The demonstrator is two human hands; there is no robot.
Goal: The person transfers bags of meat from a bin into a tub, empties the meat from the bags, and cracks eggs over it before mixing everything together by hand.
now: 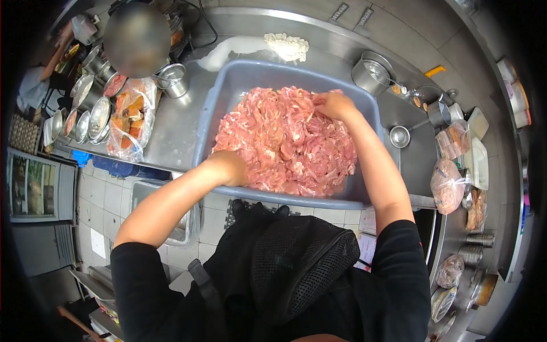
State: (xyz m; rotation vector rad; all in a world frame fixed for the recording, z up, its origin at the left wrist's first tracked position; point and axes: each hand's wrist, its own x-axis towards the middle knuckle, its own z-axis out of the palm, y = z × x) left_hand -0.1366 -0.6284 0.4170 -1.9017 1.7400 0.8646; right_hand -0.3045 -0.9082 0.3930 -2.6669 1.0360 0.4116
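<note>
A big grey-blue plastic tub holds a large heap of raw sliced meat, pink and wet. My left hand is pushed into the near left side of the heap, its fingers buried and hidden. At the far right side of the heap, my right hand has its fingers curled into the meat, with a pink piece against them. Both forearms reach over the tub's near side.
The tub rests on a steel counter. Behind it lies a crumpled pale cloth. A steel pot and a ladle are at right. Metal bowls and a plastic bag of orange-brown chunks stand left. Another person's arm shows far left.
</note>
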